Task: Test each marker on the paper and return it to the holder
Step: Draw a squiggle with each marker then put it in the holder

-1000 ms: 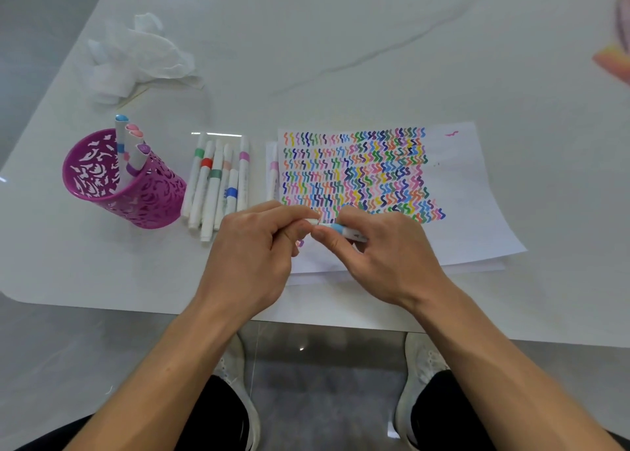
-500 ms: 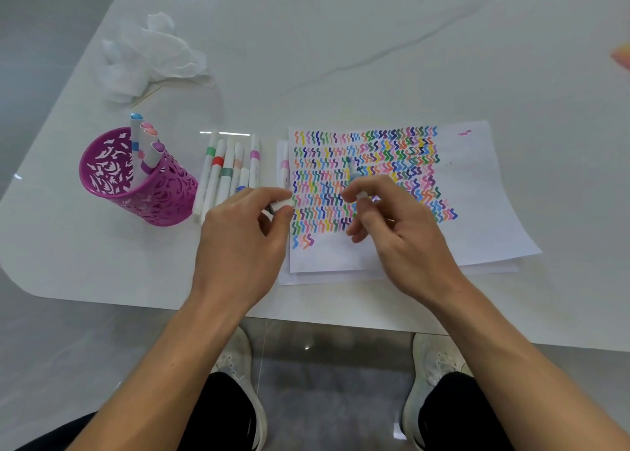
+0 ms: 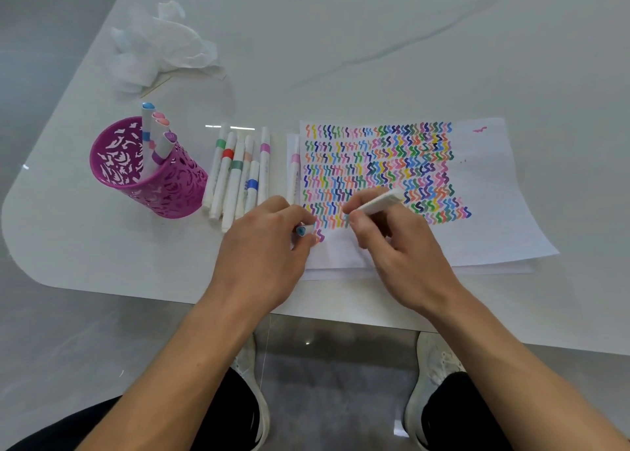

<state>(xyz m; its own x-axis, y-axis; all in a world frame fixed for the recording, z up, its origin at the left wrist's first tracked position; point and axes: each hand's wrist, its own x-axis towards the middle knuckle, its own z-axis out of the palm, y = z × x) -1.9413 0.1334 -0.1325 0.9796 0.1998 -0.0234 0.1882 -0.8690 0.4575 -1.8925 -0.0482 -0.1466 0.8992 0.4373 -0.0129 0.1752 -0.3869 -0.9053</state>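
Note:
My right hand (image 3: 399, 249) grips a white marker (image 3: 378, 203) with its tip down on the paper (image 3: 491, 212), at the lower left of the rows of coloured squiggles. My left hand (image 3: 262, 249) pinches the marker's blue-ended cap (image 3: 304, 229) at the paper's left edge. A purple cut-out holder (image 3: 153, 181) stands to the left with several markers upright in it. Between the holder and the paper lies a row of capped markers (image 3: 238, 174); one pink-banded marker (image 3: 294, 167) lies along the paper's edge.
A crumpled white tissue (image 3: 163, 44) lies at the back left of the white table (image 3: 375, 41). The table's front edge runs just below my wrists, with my knees and white shoes under it.
My hands pulled the cap off the marker and moved apart. The left hand kept the cap; the right hand turned the marker and brought its tip down onto the paper.

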